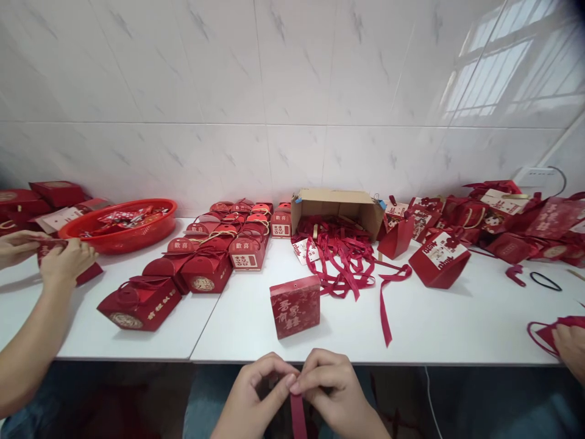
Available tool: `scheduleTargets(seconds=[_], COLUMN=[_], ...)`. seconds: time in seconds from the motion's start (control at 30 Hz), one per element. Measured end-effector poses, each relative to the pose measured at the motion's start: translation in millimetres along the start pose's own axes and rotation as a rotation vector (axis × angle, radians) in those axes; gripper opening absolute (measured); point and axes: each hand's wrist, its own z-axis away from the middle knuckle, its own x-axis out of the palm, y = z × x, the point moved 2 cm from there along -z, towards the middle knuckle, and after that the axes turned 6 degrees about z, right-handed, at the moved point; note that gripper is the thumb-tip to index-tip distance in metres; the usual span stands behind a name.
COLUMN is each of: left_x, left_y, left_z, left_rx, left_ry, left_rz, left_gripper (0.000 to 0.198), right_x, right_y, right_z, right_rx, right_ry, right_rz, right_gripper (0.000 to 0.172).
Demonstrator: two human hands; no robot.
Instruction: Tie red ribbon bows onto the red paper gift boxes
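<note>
Below the table's front edge, my left hand (262, 393) and my right hand (331, 387) meet with fingertips pinched together. Both grip the top of a dark red ribbon (298, 416), whose flat length hangs down from between the fingers. Just beyond them a red square gift box (296, 306) with gold characters stands upright on the white table (347, 338). Past it, a tangle of red ribbons (340, 259) spills from an open cardboard box (336, 196) lying on its side. One loose ribbon end (384, 314) trails forward to the right of the gift box.
Several finished-looking red boxes (205, 274) stand in rows to the left. A red plastic basin (119, 225) holds wrapped pieces. At far left a co-worker's hands (64, 259) hold a red box; another person's hand (571, 347) is at right. More red boxes (439, 259) stand right.
</note>
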Motion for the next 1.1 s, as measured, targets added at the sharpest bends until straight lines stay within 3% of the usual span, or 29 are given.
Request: scheduleTargets(seconds=[0.43,0.87,1.1], left_x=[-2.3,-1.5,3.3], left_y=[-6.1,-1.0,-9.2], left_z=[-5.4,-9.9,-12.3], left_rx=[0.011,0.067,0.102], left_ry=[-0.024,0.026,0.070], left_rz=[0.086,0.048,0.062], left_gripper=[0.025,0.023,0.024], right_x=[2.8,9.2,8.3], right_y=[-2.6,1.2,4.4], right_z=[-3.2,-0.5,-0.7], right_rx=[0.073,0.086,0.081], right_ry=[0.030,0.128,0.156], right_rz=[0.024,0.051,0.028], right_gripper=[0.013,0.010,0.012])
